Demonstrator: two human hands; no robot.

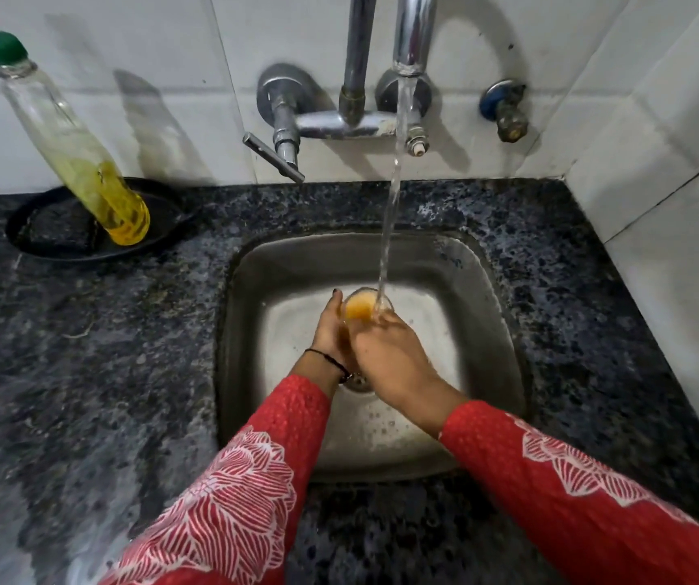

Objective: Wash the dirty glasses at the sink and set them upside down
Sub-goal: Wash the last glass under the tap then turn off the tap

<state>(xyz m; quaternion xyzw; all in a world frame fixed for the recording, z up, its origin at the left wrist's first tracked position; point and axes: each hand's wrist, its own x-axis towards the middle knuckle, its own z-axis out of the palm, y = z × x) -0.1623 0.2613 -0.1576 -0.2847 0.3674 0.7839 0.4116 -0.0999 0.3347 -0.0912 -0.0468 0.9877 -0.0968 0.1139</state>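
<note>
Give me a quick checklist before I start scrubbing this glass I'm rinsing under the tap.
1. Tap water stream reaches the clear drinking glass: ok.
2. Left hand and right hand both hold the glass: ok.
3. Glass inside clean: not ok, orange-brown liquid in it.
4. Steel sink drain clear: cannot tell, hands partly cover it.
5. Green-capped bottle of yellow liquid standing in the black tray: ok.

Both arms are covered by long red sleeves point(254, 479), printed with large white line-drawn petal patterns. A thin black thread band point(328, 358) is tied at the wrist of the left hand point(330, 329).
</note>
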